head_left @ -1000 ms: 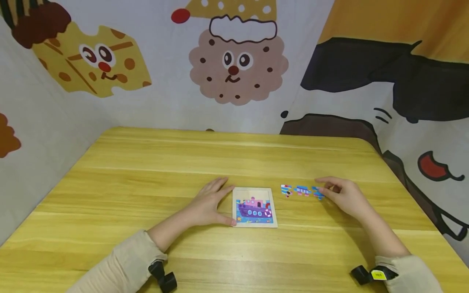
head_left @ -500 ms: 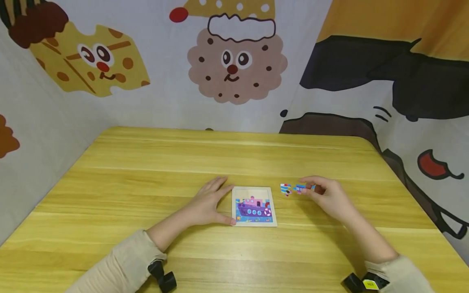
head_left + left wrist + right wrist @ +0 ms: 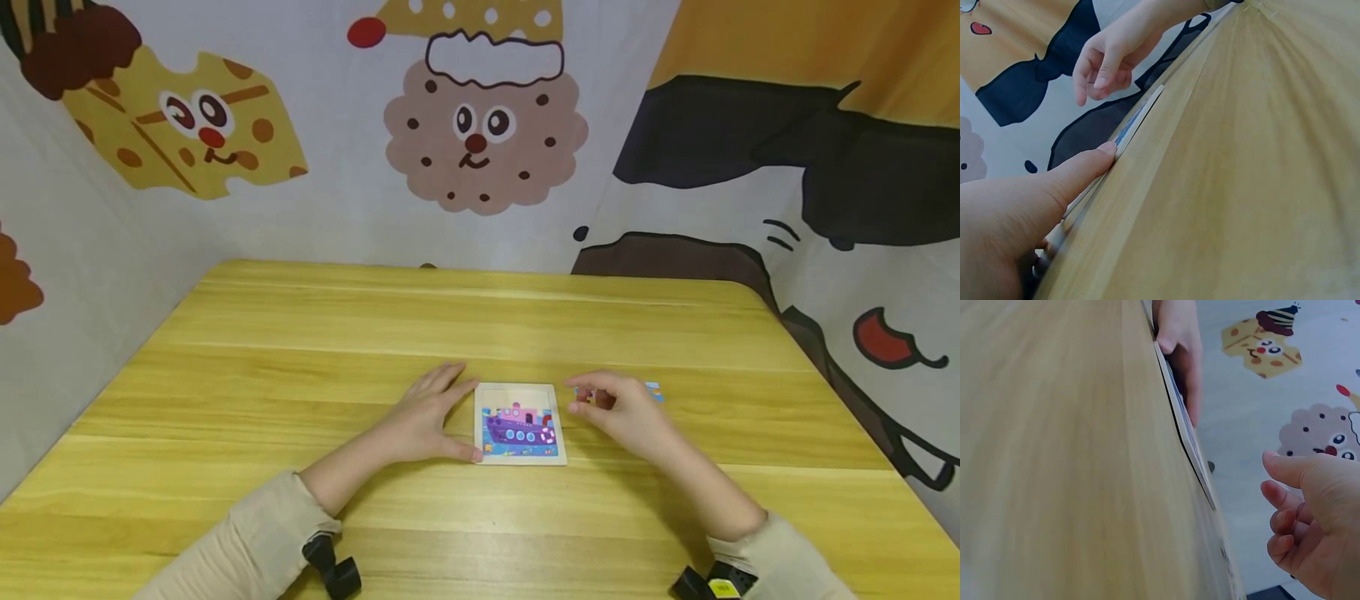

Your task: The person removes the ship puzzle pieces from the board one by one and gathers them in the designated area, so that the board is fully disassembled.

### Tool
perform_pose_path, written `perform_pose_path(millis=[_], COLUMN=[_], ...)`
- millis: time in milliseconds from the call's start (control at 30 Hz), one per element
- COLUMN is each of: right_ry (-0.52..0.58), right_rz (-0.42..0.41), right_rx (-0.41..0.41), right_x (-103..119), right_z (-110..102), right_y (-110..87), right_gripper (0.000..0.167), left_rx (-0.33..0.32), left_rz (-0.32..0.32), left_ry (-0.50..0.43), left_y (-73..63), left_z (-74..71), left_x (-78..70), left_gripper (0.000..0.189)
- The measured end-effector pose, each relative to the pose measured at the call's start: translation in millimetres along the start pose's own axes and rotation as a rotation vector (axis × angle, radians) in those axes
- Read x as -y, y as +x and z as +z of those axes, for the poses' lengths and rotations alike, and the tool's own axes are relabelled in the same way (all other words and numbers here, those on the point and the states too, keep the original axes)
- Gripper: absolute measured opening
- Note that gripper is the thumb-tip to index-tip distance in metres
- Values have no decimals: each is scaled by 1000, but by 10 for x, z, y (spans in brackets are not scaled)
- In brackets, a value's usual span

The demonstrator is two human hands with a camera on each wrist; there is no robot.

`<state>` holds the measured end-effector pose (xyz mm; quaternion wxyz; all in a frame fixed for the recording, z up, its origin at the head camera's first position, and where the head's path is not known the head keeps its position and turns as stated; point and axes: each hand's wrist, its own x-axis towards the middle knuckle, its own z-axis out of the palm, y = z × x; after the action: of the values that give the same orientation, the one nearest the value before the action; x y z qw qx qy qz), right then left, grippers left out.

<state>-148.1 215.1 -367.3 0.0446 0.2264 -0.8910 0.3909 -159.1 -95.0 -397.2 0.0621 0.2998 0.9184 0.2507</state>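
A wooden jigsaw puzzle board with a purple and pink ship picture lies flat on the table, its upper strip bare wood. My left hand rests at its left side, thumb touching the near corner and spread fingers by the far corner. My right hand hovers just right of the board, over the loose puzzle pieces. In the right wrist view its thumb and forefinger stand apart with nothing between them. One puzzle piece shows partly beneath the fingers, and a blue puzzle piece lies beyond the hand. The hand hides the middle piece.
The yellow wood-grain table extends around the board on all sides. Behind it hangs a white cloth with cartoon food prints. A black wrist camera sits on the left cuff, another on the right.
My right hand has moved left across the row of loose pieces, from the rightmost one toward the one nearest the board. The left hand and the board have stayed still.
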Motion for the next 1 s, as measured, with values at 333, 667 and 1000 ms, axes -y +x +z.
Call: perform_pose_path(millis=[333,667,1000], right_ry=[28,6,43], right_rz=[1,-13,-16], right_rx=[77,154,217], right_x=[140,208,248], right_z=[194,347,500], right_y=[91,176,229], right_gripper=[27,28,30], left_rx=[-8,-10,-11], left_rz=[-3,-7,-1], left_ry=[7,16,29], left_y=[8,17,17], left_z=[11,20,24], left_x=[10,20,28], left_gripper=[110,110,110])
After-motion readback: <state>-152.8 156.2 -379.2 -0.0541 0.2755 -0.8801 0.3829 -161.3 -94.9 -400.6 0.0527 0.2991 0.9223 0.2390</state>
